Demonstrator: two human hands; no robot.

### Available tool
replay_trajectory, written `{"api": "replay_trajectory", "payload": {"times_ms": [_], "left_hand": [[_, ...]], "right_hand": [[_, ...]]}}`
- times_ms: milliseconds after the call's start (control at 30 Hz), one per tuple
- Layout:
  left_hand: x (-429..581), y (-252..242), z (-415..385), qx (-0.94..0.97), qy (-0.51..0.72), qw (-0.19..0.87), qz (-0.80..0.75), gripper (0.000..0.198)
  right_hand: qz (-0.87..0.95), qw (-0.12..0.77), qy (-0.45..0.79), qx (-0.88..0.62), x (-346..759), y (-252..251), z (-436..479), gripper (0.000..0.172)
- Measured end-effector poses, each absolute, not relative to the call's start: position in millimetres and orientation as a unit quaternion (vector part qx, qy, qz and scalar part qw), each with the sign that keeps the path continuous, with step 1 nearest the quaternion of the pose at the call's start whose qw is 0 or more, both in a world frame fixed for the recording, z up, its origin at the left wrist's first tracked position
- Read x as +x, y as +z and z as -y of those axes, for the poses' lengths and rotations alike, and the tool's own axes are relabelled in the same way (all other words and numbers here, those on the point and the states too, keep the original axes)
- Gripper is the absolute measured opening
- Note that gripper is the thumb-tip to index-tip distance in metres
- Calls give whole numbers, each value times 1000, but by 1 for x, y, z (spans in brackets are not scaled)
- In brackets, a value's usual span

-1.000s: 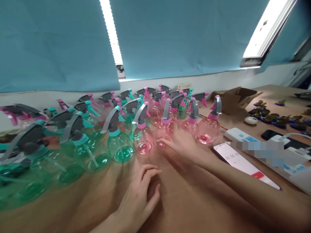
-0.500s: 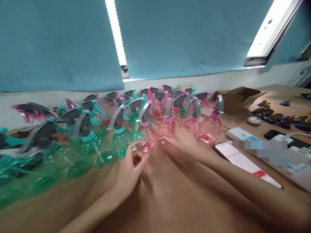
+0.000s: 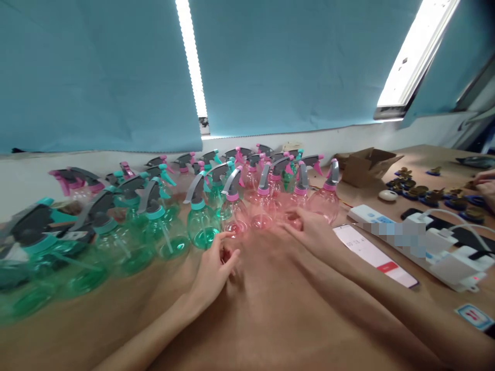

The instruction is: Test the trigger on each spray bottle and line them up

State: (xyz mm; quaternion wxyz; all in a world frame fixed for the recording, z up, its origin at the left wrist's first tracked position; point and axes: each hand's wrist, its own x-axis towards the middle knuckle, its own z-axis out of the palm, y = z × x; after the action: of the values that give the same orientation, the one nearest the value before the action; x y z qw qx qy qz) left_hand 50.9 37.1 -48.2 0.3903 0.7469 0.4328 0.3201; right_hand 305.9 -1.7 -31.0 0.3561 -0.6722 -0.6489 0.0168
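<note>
Pink and green clear spray bottles stand crowded across the table. My left hand (image 3: 216,265) rests low in front of a pink spray bottle (image 3: 233,214), fingers loosely curled, thumb apart, with nothing visible in them. Beside it on the left is a green spray bottle (image 3: 201,226). My right hand (image 3: 311,232) reaches to the lower front of another pink spray bottle (image 3: 300,198), thumb and forefinger apart; whether it touches the bottle is hard to tell. Between my hands stands a pink spray bottle (image 3: 263,206); another pink spray bottle (image 3: 325,201) is at the right end.
To the right lie a phone (image 3: 375,255), a white power strip (image 3: 386,226) with plugs, a white mouse-like object (image 3: 388,196) and several gold-and-blue pieces (image 3: 419,190). A cardboard box (image 3: 367,167) stands behind. Another person's hand (image 3: 485,185) shows at the right edge.
My right hand has moved right, from the pink bottle in the middle to the one beside it. My left hand stays nearly in place. The view has turned slightly.
</note>
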Motion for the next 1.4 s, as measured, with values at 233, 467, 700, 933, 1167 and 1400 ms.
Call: {"api": "replay_trajectory", "payload": {"times_ms": [233, 467, 700, 933, 1167, 1400], "left_hand": [[51, -55, -9, 781, 307, 385, -384, 29], [49, -59, 11, 811, 312, 347, -352, 27], [47, -58, 17, 816, 312, 340, -348, 25], [46, -58, 17, 814, 299, 360, -344, 23], [47, -60, 17, 812, 286, 376, -343, 24], [48, -59, 16, 816, 286, 369, -340, 23]], "right_hand": [[575, 399, -78, -710, 353, -42, 28, 42], [557, 337, -54, -757, 341, -47, -10, 67], [539, 297, -31, -788, 333, -40, -33, 72], [551, 301, -19, -778, 330, -40, -39, 68], [553, 323, -3, -768, 329, -42, -45, 70], [535, 332, 18, -777, 326, -42, -43, 80]]}}
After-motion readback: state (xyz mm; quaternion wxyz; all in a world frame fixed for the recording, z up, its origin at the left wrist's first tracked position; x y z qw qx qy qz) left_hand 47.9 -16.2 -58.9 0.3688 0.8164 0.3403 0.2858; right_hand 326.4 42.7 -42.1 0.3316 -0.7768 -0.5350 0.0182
